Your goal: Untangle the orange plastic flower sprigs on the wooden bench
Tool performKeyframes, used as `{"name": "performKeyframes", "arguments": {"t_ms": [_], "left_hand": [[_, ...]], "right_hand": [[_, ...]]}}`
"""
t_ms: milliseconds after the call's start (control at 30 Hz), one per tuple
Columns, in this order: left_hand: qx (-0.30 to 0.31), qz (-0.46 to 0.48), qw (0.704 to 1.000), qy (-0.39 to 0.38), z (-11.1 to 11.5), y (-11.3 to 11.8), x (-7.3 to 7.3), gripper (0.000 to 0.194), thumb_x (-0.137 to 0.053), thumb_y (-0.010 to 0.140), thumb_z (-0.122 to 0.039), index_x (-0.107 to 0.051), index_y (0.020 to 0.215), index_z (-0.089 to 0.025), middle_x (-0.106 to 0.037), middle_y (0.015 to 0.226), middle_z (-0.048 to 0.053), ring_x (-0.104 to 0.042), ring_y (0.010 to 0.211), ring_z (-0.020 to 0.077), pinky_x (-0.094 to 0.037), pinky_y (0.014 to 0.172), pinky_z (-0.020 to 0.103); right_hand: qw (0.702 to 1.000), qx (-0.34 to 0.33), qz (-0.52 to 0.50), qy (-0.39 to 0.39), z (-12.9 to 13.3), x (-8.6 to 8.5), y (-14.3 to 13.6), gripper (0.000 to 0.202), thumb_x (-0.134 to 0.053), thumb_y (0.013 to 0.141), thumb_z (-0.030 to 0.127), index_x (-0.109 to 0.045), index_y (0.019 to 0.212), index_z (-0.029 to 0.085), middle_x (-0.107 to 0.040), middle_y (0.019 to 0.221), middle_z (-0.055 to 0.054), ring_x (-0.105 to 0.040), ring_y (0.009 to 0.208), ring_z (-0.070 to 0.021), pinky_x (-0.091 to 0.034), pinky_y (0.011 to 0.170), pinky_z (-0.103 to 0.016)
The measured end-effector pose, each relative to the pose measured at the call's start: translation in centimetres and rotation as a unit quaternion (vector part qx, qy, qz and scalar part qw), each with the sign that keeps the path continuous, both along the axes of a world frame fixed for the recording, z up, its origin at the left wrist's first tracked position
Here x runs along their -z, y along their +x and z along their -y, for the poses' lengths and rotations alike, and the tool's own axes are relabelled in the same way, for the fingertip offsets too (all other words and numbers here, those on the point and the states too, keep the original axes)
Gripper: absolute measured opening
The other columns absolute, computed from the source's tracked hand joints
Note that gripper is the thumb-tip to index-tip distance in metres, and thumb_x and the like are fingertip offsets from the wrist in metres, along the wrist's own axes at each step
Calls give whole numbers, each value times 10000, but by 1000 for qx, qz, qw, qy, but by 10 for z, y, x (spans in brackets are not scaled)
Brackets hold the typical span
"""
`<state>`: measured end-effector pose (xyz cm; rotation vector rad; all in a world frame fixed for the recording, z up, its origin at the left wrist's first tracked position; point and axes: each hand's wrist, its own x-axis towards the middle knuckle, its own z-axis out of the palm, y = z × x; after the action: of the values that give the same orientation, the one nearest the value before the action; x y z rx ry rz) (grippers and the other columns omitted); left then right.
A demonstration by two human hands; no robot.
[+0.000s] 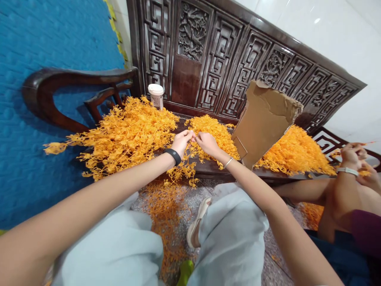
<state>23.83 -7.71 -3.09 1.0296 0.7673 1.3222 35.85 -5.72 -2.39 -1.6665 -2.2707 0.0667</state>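
Note:
My left hand point(182, 142), with a black band on its wrist, is closed in a pinch. Its fingertips meet those of my right hand point(207, 143), also closed, above the bench seat. Whatever sits between the fingers is too small to make out. Under and beside my left hand spreads a large tangled heap of orange branching plastic pieces point(133, 135); some strands hang over the seat's front edge. Just behind my right hand lies a smaller orange pile point(212, 131) of similar pieces.
A carved dark wooden bench point(186, 83) holds the piles, a lidded cup point(156, 95) and an upright cardboard piece point(262, 119). Beyond the cardboard is another orange heap point(294, 155). At right, another person's hands point(354, 159) hold orange material. Orange pieces point(166, 222) litter the floor.

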Motion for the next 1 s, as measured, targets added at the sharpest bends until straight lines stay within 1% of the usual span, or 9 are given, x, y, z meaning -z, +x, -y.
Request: {"name": "performKeyframes", "arguments": {"t_ms": [67, 133, 167, 267, 400, 600, 733, 867, 1000], "left_hand": [[-13, 5, 1000, -14, 5, 4, -5, 206, -522, 760, -217, -493, 574, -135, -395, 473, -39, -375, 434, 45, -238, 380, 153], [0, -8, 999, -38, 18, 10, -9, 230, -520, 768, -251, -489, 573, -133, -334, 432, -62, -290, 370, 28, -178, 352, 151], [23, -24, 998, -47, 27, 14, -10, 239, -517, 771, -263, -495, 574, -129, -326, 423, -65, -274, 356, 23, -167, 348, 151], [111, -63, 991, -36, 51, 30, -8, 227, -514, 768, -281, -537, 603, -126, -383, 435, -51, -341, 368, 32, -209, 357, 153], [174, -83, 980, -56, 61, 50, 3, 206, -528, 743, -266, -577, 608, -118, -457, 473, -27, -407, 408, 50, -281, 391, 172], [127, -73, 989, -28, 44, 50, 2, 142, -626, 644, -257, -632, 617, -118, -503, 503, -23, -427, 467, 56, -298, 455, 189], [72, -77, 994, -6, 33, 41, -6, 133, -678, 577, -248, -628, 578, -125, -512, 510, -23, -422, 493, 65, -304, 488, 205], [41, -91, 995, -29, 26, 35, -8, 187, -620, 633, -316, -647, 632, -131, -518, 538, -12, -361, 464, 63, -216, 441, 212], [73, -89, 993, -1, 23, 33, -10, 220, -469, 693, -232, -656, 629, -137, -539, 571, 10, -342, 474, 78, -216, 444, 223]], "right_hand": [[998, 65, -2, 21, -14, -5, 13, 287, -357, 832, 273, -567, 713, 119, -574, 674, -81, -466, 583, -129, -275, 543, -233], [983, 180, -13, 32, -28, -11, 38, 291, -342, 821, 225, -573, 696, 99, -584, 682, -94, -472, 582, -130, -285, 538, -233], [969, 243, -32, 30, -33, -13, 53, 303, -328, 820, 213, -577, 696, 95, -590, 692, -99, -477, 581, -129, -292, 536, -232], [947, 310, -53, 61, -40, -9, 94, 317, -315, 832, 262, -594, 799, 115, -612, 782, -110, -513, 652, -152, -318, 561, -235], [951, 299, -56, 51, -38, 10, 112, 261, -439, 790, 352, -606, 878, 173, -632, 831, -82, -552, 722, -164, -356, 616, -229], [954, 294, -45, 30, -44, 14, 104, 368, -367, 832, 382, -649, 805, 148, -639, 812, -123, -588, 750, -193, -382, 637, -245], [951, 306, -42, 22, -45, 13, 108, 269, -456, 795, 314, -663, 791, 142, -641, 813, -142, -595, 773, -209, -392, 644, -255], [947, 304, -96, 26, -43, 20, 114, 211, -533, 746, 322, -644, 853, 178, -641, 863, -98, -587, 770, -189, -404, 648, -259], [951, 265, -152, 58, -41, 24, 113, 216, -545, 727, 299, -609, 857, 139, -626, 881, -91, -569, 760, -163, -413, 686, -265]]}}
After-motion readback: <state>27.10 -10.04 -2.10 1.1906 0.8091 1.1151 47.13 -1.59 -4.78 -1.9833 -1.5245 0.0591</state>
